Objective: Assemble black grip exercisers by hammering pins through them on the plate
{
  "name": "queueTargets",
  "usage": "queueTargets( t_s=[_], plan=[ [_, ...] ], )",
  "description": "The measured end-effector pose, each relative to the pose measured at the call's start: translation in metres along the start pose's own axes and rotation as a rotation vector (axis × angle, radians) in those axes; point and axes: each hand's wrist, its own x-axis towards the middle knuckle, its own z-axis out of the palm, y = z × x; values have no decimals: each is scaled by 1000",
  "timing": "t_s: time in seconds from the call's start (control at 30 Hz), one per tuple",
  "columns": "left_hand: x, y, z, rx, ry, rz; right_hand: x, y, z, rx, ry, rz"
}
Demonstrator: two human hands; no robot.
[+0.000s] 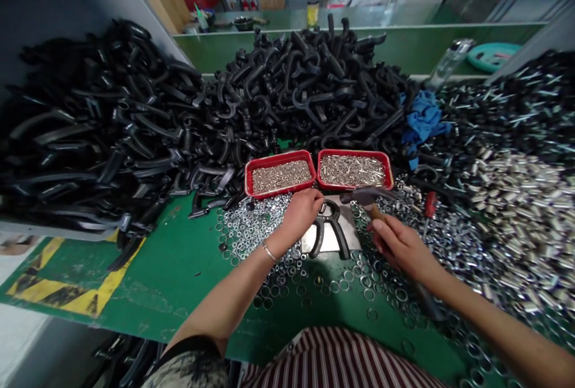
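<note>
My right hand (401,246) grips a hammer by its wooden handle, and the hammer head (366,195) hangs just right of a black two-legged clamp-like part (331,227). That part lies on a metal plate (349,227) in front of me, legs towards me. At the part's upper left end is my left hand (304,211), its fingers pinched together. Whatever sits between those fingertips is too small to make out. Beyond the hands stand two red trays, the left one (281,191) holding tiny metal pieces and the right one (354,153) holding small pins.
Black plastic parts (309,82) are heaped at the back and left. Metal rings and nuts (251,226) surround the plate. Metal cylinders (525,208) pile up at right, near a red-handled screwdriver (430,205) and a blue cloth (423,117). A bottle (451,61) stands behind.
</note>
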Motion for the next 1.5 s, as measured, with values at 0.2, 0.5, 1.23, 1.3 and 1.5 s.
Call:
queueTargets(
  t_s=[0.2,0.5,1.23,1.3,1.5],
  plan=[
    [9,2,-4,104,-69,13,-6,19,9,240,-13,125],
    [10,11,-2,473,-119,206,-6,25,8,290,-41,136],
    [-63,16,17,460,-3,357,66,-37,-8,-516,-161,-333],
    [-62,18,15,443,6,356,67,-34,-9,-541,-89,-342],
    [-76,30,6,468,53,168,40,-29,-13,-633,-142,-343]
  ],
)
